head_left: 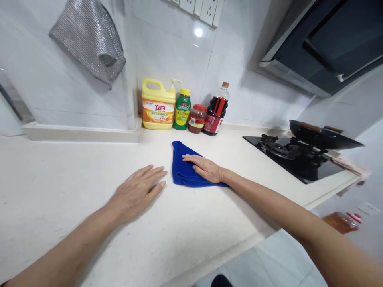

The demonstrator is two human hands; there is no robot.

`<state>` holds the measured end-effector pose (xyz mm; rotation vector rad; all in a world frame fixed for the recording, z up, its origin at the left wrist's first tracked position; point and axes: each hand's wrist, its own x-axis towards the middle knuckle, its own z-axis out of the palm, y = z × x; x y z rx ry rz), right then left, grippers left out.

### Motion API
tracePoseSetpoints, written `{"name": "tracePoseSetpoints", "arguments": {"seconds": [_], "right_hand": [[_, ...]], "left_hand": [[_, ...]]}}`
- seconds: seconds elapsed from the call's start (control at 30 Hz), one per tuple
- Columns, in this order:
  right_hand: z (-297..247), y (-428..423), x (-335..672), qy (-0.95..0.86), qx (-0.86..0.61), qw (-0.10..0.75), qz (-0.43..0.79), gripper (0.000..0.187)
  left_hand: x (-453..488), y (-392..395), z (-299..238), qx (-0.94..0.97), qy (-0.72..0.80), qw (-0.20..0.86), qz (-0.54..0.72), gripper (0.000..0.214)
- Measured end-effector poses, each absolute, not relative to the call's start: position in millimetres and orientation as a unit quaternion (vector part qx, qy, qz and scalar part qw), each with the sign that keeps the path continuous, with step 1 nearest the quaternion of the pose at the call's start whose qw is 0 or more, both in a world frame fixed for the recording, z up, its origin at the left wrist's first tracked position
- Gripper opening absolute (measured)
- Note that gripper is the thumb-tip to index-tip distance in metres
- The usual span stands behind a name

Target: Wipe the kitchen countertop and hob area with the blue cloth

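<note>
A folded blue cloth (182,169) lies on the white countertop (191,223). Flat on top of it rests my right hand (206,168), fingers stretched out and pressing on the fabric rather than gripping it. Part of the cloth is hidden under that palm and wrist. To the left of the cloth, my left hand (140,189) is open above or on the bare counter, its fingers spread towards the cloth's edge without touching it.
Against the tiled wall stand a yellow detergent jug (158,105), a green bottle (182,109), a red-lidded jar (197,118) and a dark sauce bottle (216,109). A wok (323,135) sits on the gas stove (287,155) at right. A silver mesh cloth (89,42) hangs upper left.
</note>
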<state>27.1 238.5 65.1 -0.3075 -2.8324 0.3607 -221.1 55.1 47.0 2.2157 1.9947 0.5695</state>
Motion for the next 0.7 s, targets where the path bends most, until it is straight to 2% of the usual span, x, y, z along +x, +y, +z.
{"name": "tracePoseSetpoints", "arguments": {"seconds": [0.2, 0.33, 0.53, 0.7], "right_hand": [[60, 287, 3, -0.974, -0.154, 0.135, 0.097, 0.062], [61, 302, -9, -0.972, -0.192, 0.115, 0.068, 0.062], [64, 279, -3, -0.971, -0.231, 0.05, 0.04, 0.06], [67, 237, 20, -0.98, -0.191, 0.043, 0.038, 0.062]], "left_hand": [[-223, 59, 48, 0.725, 0.662, 0.056, 0.18, 0.058], [-223, 59, 51, 0.727, 0.661, 0.059, 0.177, 0.058], [-224, 57, 56, 0.733, 0.653, 0.064, 0.178, 0.06], [-227, 56, 59, 0.736, 0.646, 0.062, 0.191, 0.064]]}}
